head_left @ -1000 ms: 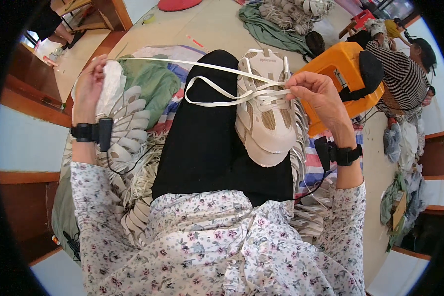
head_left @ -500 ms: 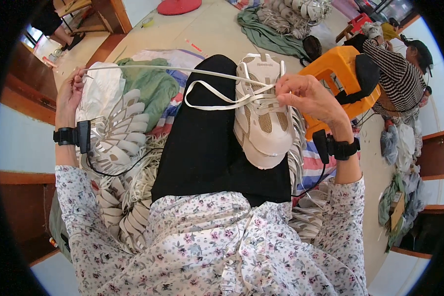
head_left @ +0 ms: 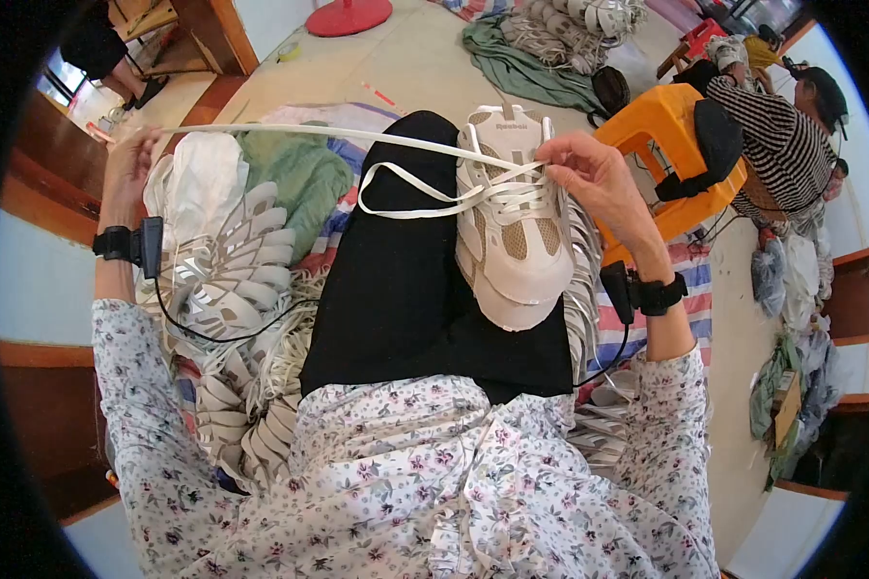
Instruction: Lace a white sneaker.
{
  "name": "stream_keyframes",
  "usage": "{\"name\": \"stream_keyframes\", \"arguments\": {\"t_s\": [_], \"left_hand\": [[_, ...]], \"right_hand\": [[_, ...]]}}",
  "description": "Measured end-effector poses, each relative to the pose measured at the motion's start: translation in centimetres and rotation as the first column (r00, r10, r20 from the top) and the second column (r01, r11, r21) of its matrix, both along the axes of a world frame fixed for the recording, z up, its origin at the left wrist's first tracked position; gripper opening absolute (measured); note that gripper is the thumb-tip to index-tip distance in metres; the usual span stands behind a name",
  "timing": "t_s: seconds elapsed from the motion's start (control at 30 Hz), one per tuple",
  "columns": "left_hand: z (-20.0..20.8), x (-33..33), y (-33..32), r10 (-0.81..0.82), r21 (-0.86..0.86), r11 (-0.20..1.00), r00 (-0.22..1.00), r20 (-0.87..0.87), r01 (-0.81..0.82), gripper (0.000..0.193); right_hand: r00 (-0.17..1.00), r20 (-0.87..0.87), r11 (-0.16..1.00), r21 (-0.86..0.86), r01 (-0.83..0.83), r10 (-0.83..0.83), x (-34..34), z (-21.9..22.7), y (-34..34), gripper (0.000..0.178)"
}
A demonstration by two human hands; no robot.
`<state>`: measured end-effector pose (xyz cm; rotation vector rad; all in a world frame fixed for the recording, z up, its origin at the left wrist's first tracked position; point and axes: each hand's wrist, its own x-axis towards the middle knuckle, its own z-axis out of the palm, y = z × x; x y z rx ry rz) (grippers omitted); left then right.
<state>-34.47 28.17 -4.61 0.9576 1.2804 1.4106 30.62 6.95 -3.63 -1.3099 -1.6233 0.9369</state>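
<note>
A beige and white shoe upper point(head_left: 523, 261) lies over my right thigh, toe end toward me. A cream shoelace point(head_left: 357, 137) runs partly through its eyelets. My left hand point(head_left: 133, 152), closed and raised at the far left, pulls one length of the lace taut across my lap. Beside the upper's right eyelets, my right hand point(head_left: 589, 174) pinches the lace between thumb and fingers. Another part of the shoelace hangs in a loose loop over the black cloth point(head_left: 396, 289) on my lap.
Stacked shoe parts point(head_left: 232, 256) and bundled laces point(head_left: 285, 328) lie on my left; more stacked parts lie on my right. A yellow stool point(head_left: 681, 183) stands at right, near a person in a striped top point(head_left: 777, 125). Green cloth point(head_left: 294, 174) lies at left.
My left hand has moved farther out to the left and slightly up, drawing the lace longer. My right hand has shifted slightly left, closer to the eyelets.
</note>
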Motion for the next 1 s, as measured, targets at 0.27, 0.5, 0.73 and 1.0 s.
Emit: {"name": "stream_keyframes", "arguments": {"t_s": [0.27, 0.5, 0.73, 1.0], "left_hand": [[0.1, 29.7, -15.1, -0.429, 0.099, 0.806, 0.691, -0.582, 0.584, 0.020], [-2.5, 37.8, -19.2, -0.377, 0.135, 0.639, 0.461, -0.803, 0.757, 0.021], [-0.5, 37.0, -17.7, -0.687, -0.163, 0.670, 0.521, -0.507, 0.725, 0.028], [2.7, 35.5, -15.4, -0.841, -0.216, 0.442, 0.318, -0.438, 0.871, 0.020]], "right_hand": [[0.938, 0.335, 0.976, 0.219, 0.020, -0.095, -1.2, 0.6, -0.4, 0.007], [0.961, 0.247, 0.992, 0.058, 0.113, -0.124, -1.9, 1.1, -1.3, 0.008], [0.958, -0.286, 0.978, -0.204, -0.044, -0.016, -1.0, 1.4, -1.2, 0.007], [0.550, -0.797, 0.968, -0.223, 0.113, -0.248, 10.9, 0.9, 1.9, 0.017]]}}
